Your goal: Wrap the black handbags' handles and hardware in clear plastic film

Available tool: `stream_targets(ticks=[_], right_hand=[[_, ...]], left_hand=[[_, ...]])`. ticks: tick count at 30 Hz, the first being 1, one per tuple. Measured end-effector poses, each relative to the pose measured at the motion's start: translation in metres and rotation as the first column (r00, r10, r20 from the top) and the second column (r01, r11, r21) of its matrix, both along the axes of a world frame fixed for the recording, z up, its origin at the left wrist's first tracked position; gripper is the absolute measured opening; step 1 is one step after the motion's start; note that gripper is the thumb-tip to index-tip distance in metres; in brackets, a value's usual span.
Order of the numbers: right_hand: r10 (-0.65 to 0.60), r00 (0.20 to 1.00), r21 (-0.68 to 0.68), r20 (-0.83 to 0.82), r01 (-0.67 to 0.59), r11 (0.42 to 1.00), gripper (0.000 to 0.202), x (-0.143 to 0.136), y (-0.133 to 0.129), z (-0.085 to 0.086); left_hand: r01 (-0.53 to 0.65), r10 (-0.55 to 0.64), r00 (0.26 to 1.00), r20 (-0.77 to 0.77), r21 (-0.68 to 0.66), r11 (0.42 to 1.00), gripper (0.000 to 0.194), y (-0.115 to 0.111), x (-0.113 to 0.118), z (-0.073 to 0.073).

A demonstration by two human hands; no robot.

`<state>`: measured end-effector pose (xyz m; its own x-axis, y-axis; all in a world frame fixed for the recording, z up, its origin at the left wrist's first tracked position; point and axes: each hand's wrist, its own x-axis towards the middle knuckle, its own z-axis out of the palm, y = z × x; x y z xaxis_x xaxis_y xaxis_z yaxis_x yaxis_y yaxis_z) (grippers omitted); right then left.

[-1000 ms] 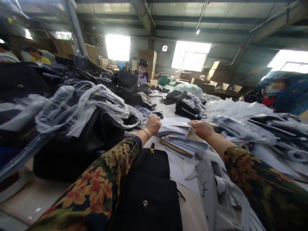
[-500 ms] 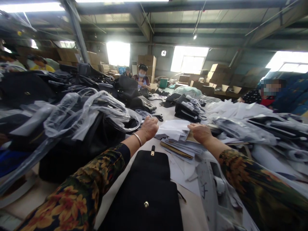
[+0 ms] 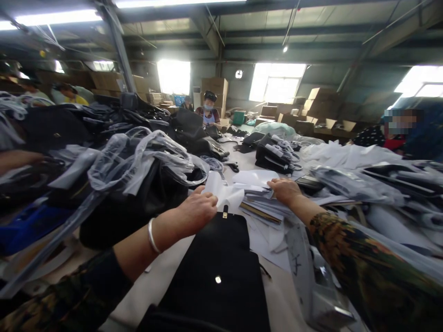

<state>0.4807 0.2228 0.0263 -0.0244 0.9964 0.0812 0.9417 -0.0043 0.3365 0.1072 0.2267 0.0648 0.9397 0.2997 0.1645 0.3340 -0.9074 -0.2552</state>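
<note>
My left hand (image 3: 197, 210) is closed on a thin white sheet of paper (image 3: 225, 192), which hangs curled between the hand and a paper stack. At the right edge of that uneven stack of white paper (image 3: 258, 177), my right hand (image 3: 285, 190) pinches the top sheets. Below both hands lies a black bag (image 3: 221, 258) with its flap opened out flat. A small gold clasp (image 3: 224, 215) sits on the flap's tab, and a round metal stud (image 3: 218, 279) shows on the body.
Black bags with plastic-wrapped straps (image 3: 148, 152) are piled at the left. On the right lie a grey tape dispenser (image 3: 311, 286), plastic-wrapped goods (image 3: 356, 184) and crumpled white sheets (image 3: 346, 157). A co-worker (image 3: 209, 110) sits across the table; another person (image 3: 391, 133) is at far right.
My left hand has moved toward me and slightly left, drawing a white sheet away from the stack. My right hand stays at the stack's edge. The view has shifted slightly.
</note>
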Motion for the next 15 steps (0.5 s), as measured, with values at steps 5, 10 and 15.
stream_targets(ticks=[5, 10, 15], right_hand=[[-0.077, 0.996, 0.019, -0.042, 0.078, 0.997, 0.053, -0.006, -0.005, 0.008], [0.143, 0.935, 0.069, -0.324, -0.127, 0.989, 0.092, -0.055, -0.036, 0.03], [0.403, 0.798, 0.024, -0.448, -0.44, 0.898, 0.102, -0.128, -0.106, 0.021]], left_hand=[[-0.06, 0.07, 0.994, 0.082, -0.117, 0.991, 0.013, -0.01, -0.036, 0.008], [-0.028, 0.123, 0.961, 0.249, -0.353, 0.935, 0.013, -0.021, -0.049, 0.011], [-0.001, 0.1, 0.959, 0.264, -0.352, 0.936, 0.013, -0.049, -0.052, 0.008]])
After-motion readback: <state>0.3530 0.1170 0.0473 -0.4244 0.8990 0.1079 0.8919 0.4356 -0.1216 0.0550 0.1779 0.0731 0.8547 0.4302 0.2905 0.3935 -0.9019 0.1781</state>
